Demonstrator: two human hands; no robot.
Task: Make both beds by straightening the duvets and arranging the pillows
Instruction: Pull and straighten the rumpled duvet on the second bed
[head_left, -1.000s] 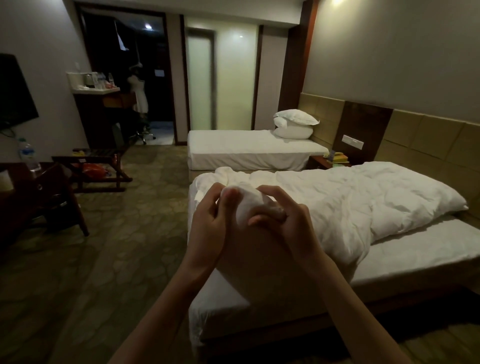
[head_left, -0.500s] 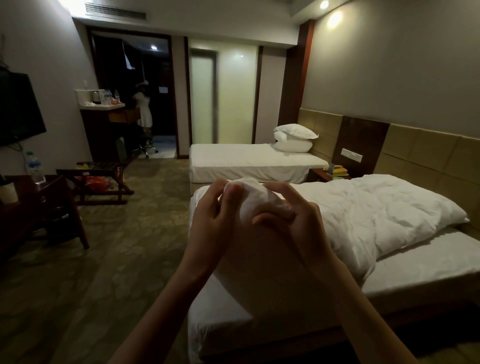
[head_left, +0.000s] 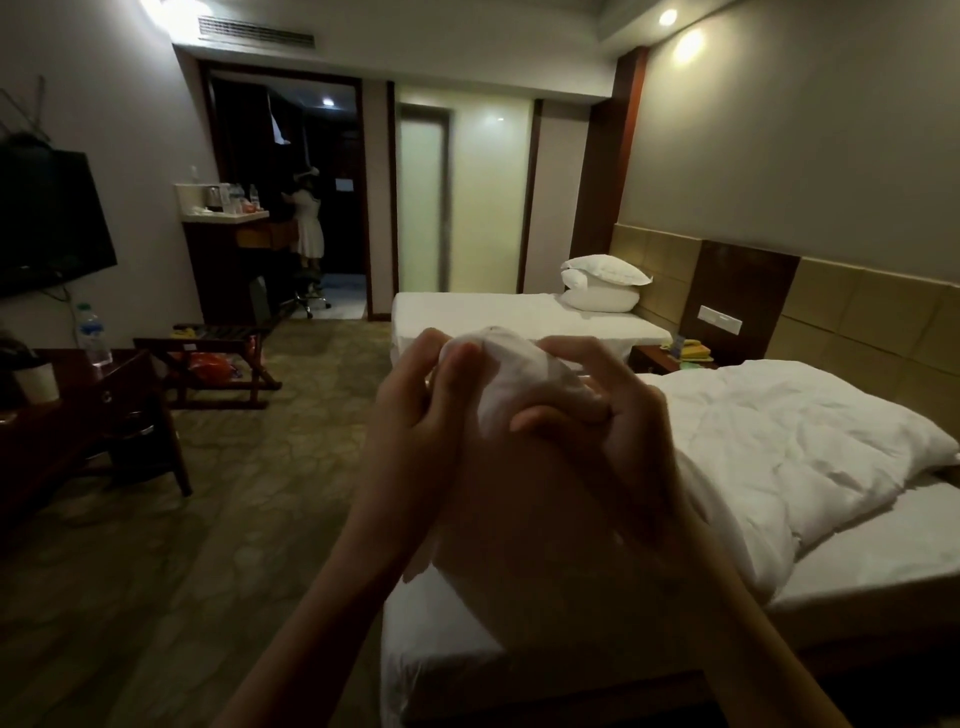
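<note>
The far bed (head_left: 519, 317) beyond the near bed (head_left: 857, 577) looks made, with its pillows (head_left: 602, 283) stacked at the head. The near bed's duvet (head_left: 769, 441) lies rumpled across it and no pillows show, so that half seems undone. At its foot, the left hand (head_left: 415, 415) and right hand (head_left: 618, 415) both curl tightly round one raised duvet corner.

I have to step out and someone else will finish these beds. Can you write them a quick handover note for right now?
Left hand and right hand: both have a grip on one bunched corner of the white duvet, lifted above the near bed.
Duvet: rumpled, heaped toward the headboard end; bare sheet shows along the near side.
Far bed: flat, with two pillows stacked at its head.
Done: far bed looks made.
Left: spread and straighten the duvet; no pillow visible on the near bed.
</note>
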